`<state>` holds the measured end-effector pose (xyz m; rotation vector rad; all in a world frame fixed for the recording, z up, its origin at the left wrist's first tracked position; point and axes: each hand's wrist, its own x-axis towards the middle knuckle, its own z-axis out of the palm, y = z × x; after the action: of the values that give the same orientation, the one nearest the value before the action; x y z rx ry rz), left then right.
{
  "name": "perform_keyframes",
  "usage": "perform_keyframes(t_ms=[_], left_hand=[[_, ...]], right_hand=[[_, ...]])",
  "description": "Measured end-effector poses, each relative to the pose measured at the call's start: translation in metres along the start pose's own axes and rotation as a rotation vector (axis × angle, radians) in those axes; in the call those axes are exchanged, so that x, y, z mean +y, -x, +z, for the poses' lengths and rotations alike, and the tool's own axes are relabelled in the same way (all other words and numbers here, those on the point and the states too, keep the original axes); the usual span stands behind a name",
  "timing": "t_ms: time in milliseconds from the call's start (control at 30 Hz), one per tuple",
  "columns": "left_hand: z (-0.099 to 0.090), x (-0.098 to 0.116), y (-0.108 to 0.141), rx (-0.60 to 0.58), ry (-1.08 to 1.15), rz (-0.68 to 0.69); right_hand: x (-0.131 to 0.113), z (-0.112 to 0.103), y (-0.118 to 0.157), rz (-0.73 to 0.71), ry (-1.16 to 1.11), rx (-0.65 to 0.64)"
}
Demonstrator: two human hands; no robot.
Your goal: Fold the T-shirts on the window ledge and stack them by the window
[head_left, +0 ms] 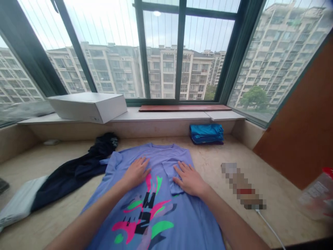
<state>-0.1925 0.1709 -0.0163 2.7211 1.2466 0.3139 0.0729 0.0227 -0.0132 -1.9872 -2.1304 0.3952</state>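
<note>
A blue-purple T-shirt (189, 222) with a pink, green and black print lies spread on the stone-look sill, its neckline toward the window. One sleeve, on the right, is folded inward over the chest; the left sleeve lies outward. My left hand (136, 172) rests flat on the upper chest of the shirt, fingers stretched out. On the folded-in sleeve lies my right hand (188, 178), palm down with its fingers apart. Neither hand grips the cloth. The shirt's bottom hem is out of view.
Dark and white clothing (70, 177) lies crumpled on the left. Folded blue clothes (206, 133) sit at the back right. A white box (88, 106) stands on the ledge below the window. At right are a pixelated object with a white cable (270, 227) and a red-lidded clear container (318, 196).
</note>
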Motion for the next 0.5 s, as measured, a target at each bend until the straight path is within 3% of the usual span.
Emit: perform_keyframes(t_ms=[167,300,433,500], left_hand=[[0.014,-0.001,0.013,-0.007,-0.052,-0.067],[0.016,0.0,0.01,-0.032,-0.104,-0.064],[0.012,-0.001,0.008,-0.01,-0.155,-0.052],[0.003,-0.006,0.007,0.064,-0.184,-0.045]], right_hand=[[-0.024,-0.004,-0.03,0.026,-0.02,0.005],[-0.022,-0.001,-0.053,0.205,-0.047,0.006],[-0.018,0.001,-0.062,0.303,-0.041,0.078],[-0.018,0.004,-0.064,0.297,-0.043,0.091]])
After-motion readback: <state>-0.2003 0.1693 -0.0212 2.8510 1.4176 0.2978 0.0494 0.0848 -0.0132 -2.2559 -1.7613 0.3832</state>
